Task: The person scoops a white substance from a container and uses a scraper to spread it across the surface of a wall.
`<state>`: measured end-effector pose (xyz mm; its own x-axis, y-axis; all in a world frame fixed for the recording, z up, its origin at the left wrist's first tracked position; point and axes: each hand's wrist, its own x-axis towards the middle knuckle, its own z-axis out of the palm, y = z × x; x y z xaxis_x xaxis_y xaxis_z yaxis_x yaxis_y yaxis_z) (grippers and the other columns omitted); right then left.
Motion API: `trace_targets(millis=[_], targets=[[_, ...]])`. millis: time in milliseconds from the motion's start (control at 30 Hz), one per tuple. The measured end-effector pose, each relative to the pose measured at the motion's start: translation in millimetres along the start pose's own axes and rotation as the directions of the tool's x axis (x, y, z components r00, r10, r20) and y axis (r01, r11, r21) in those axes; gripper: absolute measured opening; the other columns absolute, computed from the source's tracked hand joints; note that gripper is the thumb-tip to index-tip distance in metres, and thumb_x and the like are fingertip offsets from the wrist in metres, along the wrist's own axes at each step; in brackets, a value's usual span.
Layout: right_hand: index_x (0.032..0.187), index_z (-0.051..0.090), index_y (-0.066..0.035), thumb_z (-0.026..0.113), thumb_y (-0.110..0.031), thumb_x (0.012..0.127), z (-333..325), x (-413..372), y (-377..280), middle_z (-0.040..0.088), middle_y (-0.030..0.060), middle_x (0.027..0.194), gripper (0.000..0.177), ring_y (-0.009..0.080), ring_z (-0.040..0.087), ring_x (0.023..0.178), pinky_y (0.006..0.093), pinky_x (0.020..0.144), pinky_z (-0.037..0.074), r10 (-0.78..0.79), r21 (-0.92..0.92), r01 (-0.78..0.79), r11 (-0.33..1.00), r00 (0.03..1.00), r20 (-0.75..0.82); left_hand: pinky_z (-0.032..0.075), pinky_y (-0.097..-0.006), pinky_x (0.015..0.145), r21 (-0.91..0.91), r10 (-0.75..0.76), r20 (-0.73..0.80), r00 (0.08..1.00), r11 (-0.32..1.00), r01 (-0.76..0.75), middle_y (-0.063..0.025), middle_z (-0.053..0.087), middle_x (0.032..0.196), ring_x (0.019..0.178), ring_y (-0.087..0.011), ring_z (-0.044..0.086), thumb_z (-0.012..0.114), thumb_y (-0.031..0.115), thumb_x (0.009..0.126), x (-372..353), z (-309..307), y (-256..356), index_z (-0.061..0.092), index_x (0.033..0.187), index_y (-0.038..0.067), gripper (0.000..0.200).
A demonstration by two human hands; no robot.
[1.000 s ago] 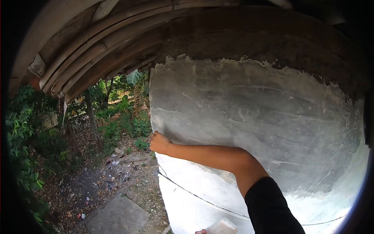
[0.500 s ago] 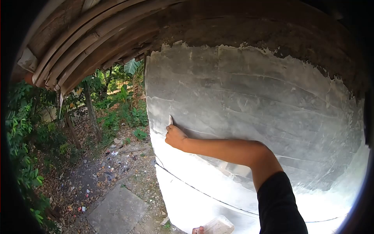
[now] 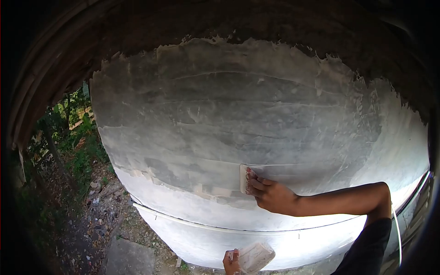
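Observation:
My right hand grips a pale, flat putty scraper, its blade against the grey-coated wall. The fingers wrap over the scraper's face, and the arm reaches in from the lower right. At the bottom of the view, my left hand is closed on the edge of a pale rectangular plate smeared with whitish material. The wall's coating has a ragged upper edge, and faint horizontal streaks run across it. Below the coating, the wall is bright white.
A thin white pipe or cable runs across the lower wall. Dark roof beams hang over the upper left. Beyond the wall's left edge lie plants, littered ground and a concrete slab.
My right hand has moved rightward along the wall with the scraper, now held flatter against it. The view has turned right. My left hand and its plate show more fully.

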<state>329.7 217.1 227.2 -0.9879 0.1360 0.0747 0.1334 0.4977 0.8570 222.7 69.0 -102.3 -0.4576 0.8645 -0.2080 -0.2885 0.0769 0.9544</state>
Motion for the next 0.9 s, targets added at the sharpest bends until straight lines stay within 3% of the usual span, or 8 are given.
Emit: trace_targets(millis=[133,200,267,433,533,600,700,900], targets=[[0.093,0.073,-0.008,0.06,-0.017,0.078,15.4,-88.8,3.5,0.063,0.0023,0.114,0.021,0.0204,0.048,0.117,0.0299,0.098,0.04,0.113,0.091,-0.127,0.988,0.983,0.146,0.047,-0.0376,0.091,0.216,-0.031,0.13,0.991,0.976,0.003,-0.0092,0.057,0.108,0.107,-0.0216,0.054,0.053,0.028,0.096,7.0,16.7,-4.9,0.052,0.112,0.005,0.028],[0.09,0.073,-0.007,0.062,-0.014,0.074,18.0,-130.9,8.7,0.061,0.0046,0.114,0.021,0.0205,0.049,0.117,0.0312,0.098,0.042,0.165,0.168,-0.18,0.969,0.981,0.097,0.04,-0.0236,0.067,-0.043,0.046,0.062,0.997,0.998,-0.043,0.0027,0.057,0.074,0.07,-0.0058,0.048,0.064,0.025,0.091,7.8,29.5,-8.9,0.058,0.082,0.005,0.023],[0.093,0.072,-0.007,0.062,-0.014,0.077,20.2,-171.5,10.0,0.06,0.0026,0.117,0.02,0.0205,0.048,0.119,0.0299,0.099,0.042,0.214,0.191,-0.231,0.954,0.971,0.106,0.04,-0.0237,0.068,-0.047,0.043,0.102,0.994,0.998,-0.038,0.0026,0.057,0.074,0.071,-0.006,0.048,0.064,0.026,0.091,5.9,38.7,-4.3,0.058,0.082,0.005,0.023],[0.101,0.07,-0.017,0.068,-0.021,0.075,17.4,-260.2,12.5,0.06,-0.0073,0.119,0.027,0.0129,0.046,0.121,0.043,0.104,0.037,0.347,0.096,-0.359,0.928,0.929,0.127,0.04,-0.0238,0.07,0.061,0.075,0.164,0.984,0.994,-0.086,0.0018,0.057,0.077,0.074,-0.0068,0.049,0.063,0.025,0.091,7.8,42.2,-1.8,0.058,0.084,0.004,0.022],[0.108,0.068,-0.014,0.069,-0.019,0.073,10.9,-288.9,25.6,0.06,-0.0048,0.123,0.035,0.0162,0.049,0.12,0.0397,0.1,0.043,0.32,0.145,-0.334,0.931,0.941,0.114,0.041,-0.024,0.071,0.013,0.003,0.152,0.988,1.0,-0.005,0.0013,0.058,0.077,0.075,-0.007,0.049,0.063,0.024,0.091,9.9,39.2,-7.0,0.058,0.086,0.004,0.021],[0.117,0.063,-0.013,0.071,-0.017,0.071,8.4,-275.5,21.6,0.059,-0.0034,0.124,0.047,0.0178,0.051,0.12,0.0365,0.102,0.045,0.417,0.34,-0.428,0.837,0.902,0.108,0.041,-0.0244,0.073,0.047,0.013,0.145,0.989,0.999,-0.02,0.0009,0.058,0.078,0.076,-0.0068,0.05,0.063,0.023,0.092,16.4,35.1,-15.0,0.059,0.087,0.004,0.02],[0.12,0.061,-0.014,0.072,-0.018,0.07,-2.7,-205.5,16.6,0.056,-0.0055,0.129,0.051,0.0152,0.051,0.119,0.0353,0.103,0.045,0.36,0.342,-0.334,0.878,0.933,-0.014,0.041,-0.0244,0.073,0.002,0.007,0.156,0.988,1.0,-0.007,0.0011,0.058,0.079,0.076,-0.007,0.05,0.063,0.023,0.092,10.1,34.9,-0.9,0.059,0.088,0.004,0.021],[0.111,0.069,-0.016,0.071,-0.024,0.072,17.9,-16.1,2.1,0.06,-0.0081,0.125,0.04,0.0162,0.047,0.125,0.0305,0.104,0.042,0.172,0.455,0.024,0.89,0.906,-0.386,0.041,-0.0239,0.072,-0.099,0.034,0.125,0.992,0.995,-0.022,0.0011,0.058,0.08,0.076,-0.0071,0.05,0.063,0.025,0.092,11.7,21.2,9.3,0.058,0.088,0.004,0.021]])
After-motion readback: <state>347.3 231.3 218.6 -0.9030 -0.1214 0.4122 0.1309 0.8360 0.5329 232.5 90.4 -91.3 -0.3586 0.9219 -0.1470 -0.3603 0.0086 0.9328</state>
